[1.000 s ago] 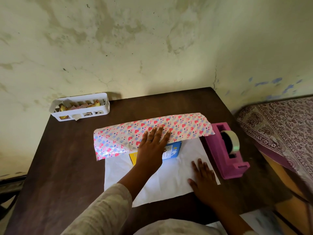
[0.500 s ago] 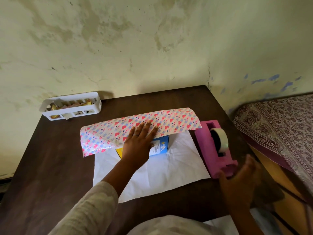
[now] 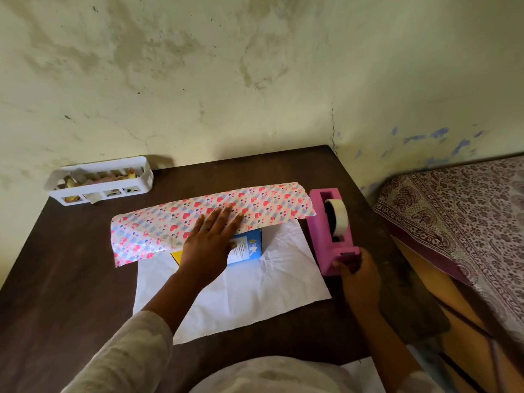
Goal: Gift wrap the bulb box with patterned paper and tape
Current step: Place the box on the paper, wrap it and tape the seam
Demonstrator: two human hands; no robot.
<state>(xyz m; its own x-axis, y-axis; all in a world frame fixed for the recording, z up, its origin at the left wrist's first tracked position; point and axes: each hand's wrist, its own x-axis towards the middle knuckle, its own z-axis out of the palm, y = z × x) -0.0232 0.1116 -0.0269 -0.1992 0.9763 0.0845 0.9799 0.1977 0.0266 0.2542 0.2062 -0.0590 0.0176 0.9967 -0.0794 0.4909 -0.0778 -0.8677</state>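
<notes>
Bulb box (image 3: pixel 246 248) sits mid-table on the wrapping paper (image 3: pixel 215 214), only its blue and yellow near face showing; the rest lies under the folded-over patterned flap and the left hand. Paper's white underside spreads toward the person, hearts-and-stripes side folded over the box top from the far edge.

Left hand (image 3: pixel 208 243) lies flat on top of the box, fingers straight and slightly spread, pressing the patterned flap down. Ring on one finger.

Right hand (image 3: pixel 357 275) is off to the right of the box, well apart from it, at the near end of the pink tape dispenser (image 3: pixel 329 236). Fingers curl around the dispenser's cutter end; whether they pinch tape cannot be told. Tape roll (image 3: pixel 338 215) sits in the dispenser, just beside the paper's right edge.

Dark wooden table (image 3: pixel 71 279). White slotted basket (image 3: pixel 99 181) at the far left corner against the wall. Patterned cloth (image 3: pixel 459 211) to the right.
</notes>
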